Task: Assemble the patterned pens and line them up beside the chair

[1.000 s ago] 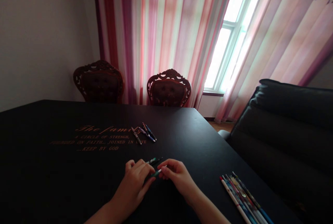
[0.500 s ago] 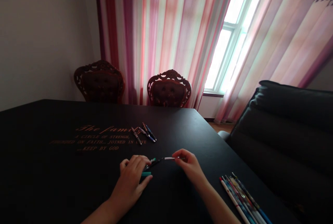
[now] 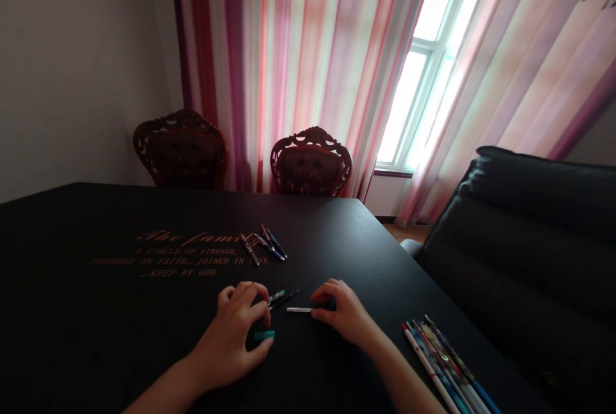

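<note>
My left hand (image 3: 240, 330) rests on the black table with fingers curved and spread apart, not closed on anything. Under its fingertips are a green-patterned pen part (image 3: 276, 296) and a thin dark stick (image 3: 291, 297) with a pointed end. A short teal cylinder (image 3: 264, 336) lies between its thumb and index finger, partly hidden. My right hand (image 3: 344, 312) hovers low at the table, thumb and fingers parted. Its thumb tip is at the right end of a slim white tube (image 3: 299, 310), which appears to lie on the tabletop; whether they touch I cannot tell.
Several pens (image 3: 267, 244) lie together farther back, over gold lettering on the black table (image 3: 327, 228). A bundle of pens (image 3: 440, 362) is near the right edge. Two carved chairs (image 3: 312, 167) stand behind the table, and a dark padded seat (image 3: 539, 234) is at the right.
My right fingers have parted from the white tube, which now lies lower and farther left. My left hand has spread more, and the teal cylinder has shifted left and nearer to me.
</note>
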The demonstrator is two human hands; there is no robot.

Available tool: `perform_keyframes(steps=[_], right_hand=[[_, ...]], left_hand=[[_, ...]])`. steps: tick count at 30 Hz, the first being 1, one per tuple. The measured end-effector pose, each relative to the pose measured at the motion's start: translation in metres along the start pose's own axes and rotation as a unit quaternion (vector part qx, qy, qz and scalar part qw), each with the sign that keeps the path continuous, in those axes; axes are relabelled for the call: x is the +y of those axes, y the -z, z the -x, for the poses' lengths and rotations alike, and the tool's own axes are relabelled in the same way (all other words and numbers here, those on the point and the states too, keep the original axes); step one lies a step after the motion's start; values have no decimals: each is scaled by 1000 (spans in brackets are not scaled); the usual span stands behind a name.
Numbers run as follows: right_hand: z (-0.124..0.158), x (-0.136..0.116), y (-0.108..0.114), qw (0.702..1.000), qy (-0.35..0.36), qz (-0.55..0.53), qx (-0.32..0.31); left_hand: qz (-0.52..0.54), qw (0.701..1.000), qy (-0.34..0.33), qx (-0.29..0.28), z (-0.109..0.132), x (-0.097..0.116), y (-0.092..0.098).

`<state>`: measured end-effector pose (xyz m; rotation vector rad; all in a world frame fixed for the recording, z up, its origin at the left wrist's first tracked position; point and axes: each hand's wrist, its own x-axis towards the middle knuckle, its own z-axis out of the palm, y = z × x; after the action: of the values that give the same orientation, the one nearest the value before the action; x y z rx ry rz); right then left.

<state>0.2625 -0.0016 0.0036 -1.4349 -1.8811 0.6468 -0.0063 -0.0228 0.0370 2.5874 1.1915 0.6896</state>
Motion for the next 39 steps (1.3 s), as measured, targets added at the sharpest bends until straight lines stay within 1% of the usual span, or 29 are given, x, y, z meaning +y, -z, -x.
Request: perform_keyframes(steps=[1, 3, 5, 8, 11, 15, 21, 29, 34, 37, 39], right_hand=[[0, 0, -3, 1000, 6, 10, 2], [0, -2, -7, 1000, 16, 20, 12], [0, -6, -9, 1000, 14, 4, 22], [1, -14, -8, 998, 3, -56, 24], [3, -24, -6, 995, 14, -92, 18], [6, -30, -8, 996, 30, -86, 17], [6, -30, -8, 997, 40, -67, 12], [7, -36, -3, 994, 61, -80, 33], [10, -42, -9, 993, 50, -106, 27], [11, -43, -15, 991, 27, -128, 32], [10, -41, -16, 988, 11, -147, 41]], left_hand=[[-5, 1000, -8, -9, 0, 2, 0], [-8, 1000, -12, -9, 1, 3, -1], [-1, 1000, -1, 8, 0, 1, -4], [19, 998, 37, 48, -1, -8, -12], [40, 995, 63, 71, -2, -16, -19], [56, 994, 62, 72, -1, -18, -21], [64, 995, 48, 60, -1, -9, -14], [74, 995, 45, 52, -1, -8, -14], [83, 995, 27, 42, -1, -5, -15], [91, 994, 25, 53, 0, -6, -16], [94, 992, 41, 69, 0, -8, -19]])
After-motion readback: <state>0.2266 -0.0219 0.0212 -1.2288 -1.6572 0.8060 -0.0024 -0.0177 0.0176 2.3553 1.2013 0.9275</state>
